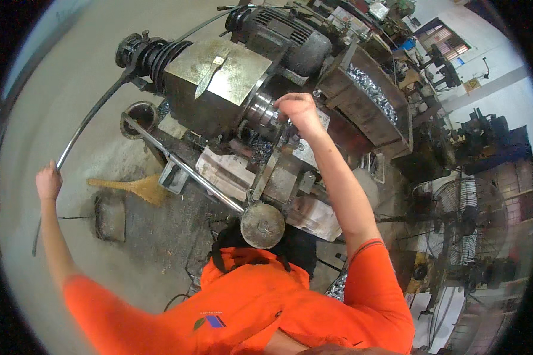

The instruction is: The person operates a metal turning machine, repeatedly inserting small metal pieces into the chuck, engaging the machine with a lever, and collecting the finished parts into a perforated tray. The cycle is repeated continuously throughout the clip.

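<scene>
Out at the far left, my left hand (48, 181) is closed round a long curved metal lever (80, 133), which runs up to the black pulley-like end of a small lathe. My right hand (298, 109) is at the lathe's shiny round spindle nose (262, 110), fingers pinched together beside its face. Whatever those fingertips hold, if anything, is too small and hidden to make out. Behind the spindle stands the metal headstock (210, 74), with a flat brush (209, 77) lying on its top. A second bar (189, 168) slants toward a round metal knob (263, 226) close to my body.
An electric motor (284, 35) sits behind the headstock. To the right, a metal bin (361, 109) holds many small shiny parts. A straw broom (133, 187) lies on the floor at left, near a dark container (109, 219). A large fan (465, 219) stands at right.
</scene>
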The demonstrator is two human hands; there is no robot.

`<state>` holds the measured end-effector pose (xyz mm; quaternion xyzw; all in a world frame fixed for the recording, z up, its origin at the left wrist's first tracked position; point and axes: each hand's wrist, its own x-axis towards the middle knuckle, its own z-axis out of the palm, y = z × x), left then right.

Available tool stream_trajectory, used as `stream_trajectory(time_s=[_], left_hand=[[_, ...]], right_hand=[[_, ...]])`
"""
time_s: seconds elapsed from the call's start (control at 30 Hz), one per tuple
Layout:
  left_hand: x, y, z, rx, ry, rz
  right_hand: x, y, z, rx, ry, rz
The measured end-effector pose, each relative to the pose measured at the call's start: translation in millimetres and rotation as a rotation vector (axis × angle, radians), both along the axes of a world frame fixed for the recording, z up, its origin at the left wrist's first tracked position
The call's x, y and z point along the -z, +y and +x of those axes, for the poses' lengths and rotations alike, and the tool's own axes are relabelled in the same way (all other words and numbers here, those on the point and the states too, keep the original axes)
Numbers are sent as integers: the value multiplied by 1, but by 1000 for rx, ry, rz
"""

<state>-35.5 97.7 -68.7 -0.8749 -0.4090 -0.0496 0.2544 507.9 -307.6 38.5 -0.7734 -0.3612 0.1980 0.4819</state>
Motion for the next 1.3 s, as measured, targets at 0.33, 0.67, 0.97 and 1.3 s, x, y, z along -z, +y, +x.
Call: stream_trajectory(time_s=[0.33, 0.67, 0.97, 1.3], left_hand=[[9, -62, 83, 124, -624, -14], [156, -192, 228, 334, -12, -652], [113, -175, 237, 276, 114, -514], [13, -177, 232, -70, -1065, -1326]], right_hand=[[-11, -134, 7, 164, -435, 98], [38, -394, -26, 658, -173, -164], [125, -634, -63, 1016, -486, -1020], [141, -600, -167, 998, -293, -1219]])
